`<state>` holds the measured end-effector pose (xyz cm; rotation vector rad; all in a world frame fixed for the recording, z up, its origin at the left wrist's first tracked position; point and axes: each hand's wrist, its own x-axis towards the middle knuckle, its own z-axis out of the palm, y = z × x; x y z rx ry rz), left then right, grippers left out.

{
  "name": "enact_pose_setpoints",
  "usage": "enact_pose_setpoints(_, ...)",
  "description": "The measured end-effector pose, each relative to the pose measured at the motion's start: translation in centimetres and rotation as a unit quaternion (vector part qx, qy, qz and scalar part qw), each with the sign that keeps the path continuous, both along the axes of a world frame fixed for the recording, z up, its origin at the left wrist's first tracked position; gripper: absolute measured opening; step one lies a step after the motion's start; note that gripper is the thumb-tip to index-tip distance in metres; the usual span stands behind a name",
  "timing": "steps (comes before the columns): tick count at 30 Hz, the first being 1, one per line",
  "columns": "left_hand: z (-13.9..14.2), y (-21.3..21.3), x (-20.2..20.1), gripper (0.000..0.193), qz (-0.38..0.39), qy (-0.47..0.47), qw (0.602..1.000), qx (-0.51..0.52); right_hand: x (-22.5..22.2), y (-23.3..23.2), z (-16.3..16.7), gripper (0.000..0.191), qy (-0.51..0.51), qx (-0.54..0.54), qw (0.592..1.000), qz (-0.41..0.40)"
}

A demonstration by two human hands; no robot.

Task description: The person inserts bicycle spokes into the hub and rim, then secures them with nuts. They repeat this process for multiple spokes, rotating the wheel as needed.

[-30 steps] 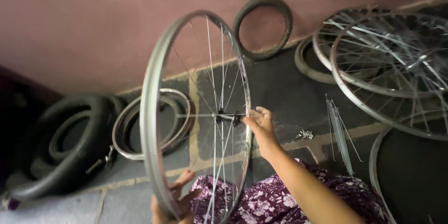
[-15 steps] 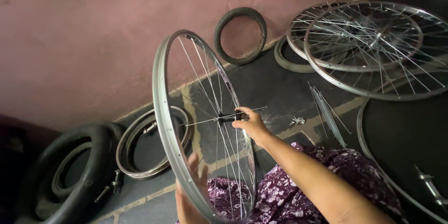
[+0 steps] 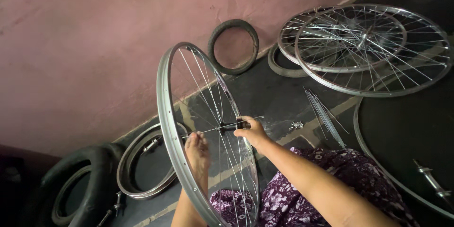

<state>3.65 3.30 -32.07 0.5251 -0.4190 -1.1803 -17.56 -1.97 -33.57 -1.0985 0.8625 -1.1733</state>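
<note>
**Spoked wheel held upright at the hub**

Where the patterned purple cloth (image 3: 331, 184) covers the lap, we see the spoked wheel (image 3: 165, 128) standing upright just ahead. The right hand (image 3: 253, 132) closes its fingers on the hub axle (image 3: 231, 126); the left hand (image 3: 197, 154) lies open, fingers extended, behind the spokes. Farther off, loose spokes (image 3: 324, 113), stacked wheels (image 3: 373, 47) and a small tyre (image 3: 234, 46) against the pink wall (image 3: 94, 42).

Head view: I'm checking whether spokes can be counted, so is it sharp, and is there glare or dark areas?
Head view: the upright silver spoked wheel is sharp with mild rim sheen; the black rubber tyre bottom left sits in deep shadow.
</note>
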Motion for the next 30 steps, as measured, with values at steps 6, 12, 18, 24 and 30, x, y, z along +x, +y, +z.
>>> enact_pose_setpoints(6,2.8,2.6,4.3,0.024,0.165,-0.143,0.973,0.068,0.0,-0.1,-1.1,0.057,0.014,-0.003,1.0,-0.008)
enact_pose_setpoints(12,4.3,2.9,6.5,0.024,0.269,-0.203,0.938,0.074,1.1,-0.1,-1.2,0.055,0.07,-0.053,0.996,-0.019)
enact_pose_setpoints(18,8.9,4.3,3.7,0.031,0.376,-0.423,0.813,-0.136,2.1,0.4,-1.1,0.058,0.066,-0.062,0.996,-0.001)
enact_pose_setpoints(24,16.3,7.3,-1.0,0.049,0.521,-0.714,0.46,0.084,3.3,0.7,-1.2,0.057,0.071,-0.069,0.995,-0.004)
enact_pose_setpoints(30,17.3,4.7,-2.2,0.063,0.572,-0.75,0.309,0.122,2.9,0.9,-0.5,0.059,0.092,-0.077,0.993,-0.001)
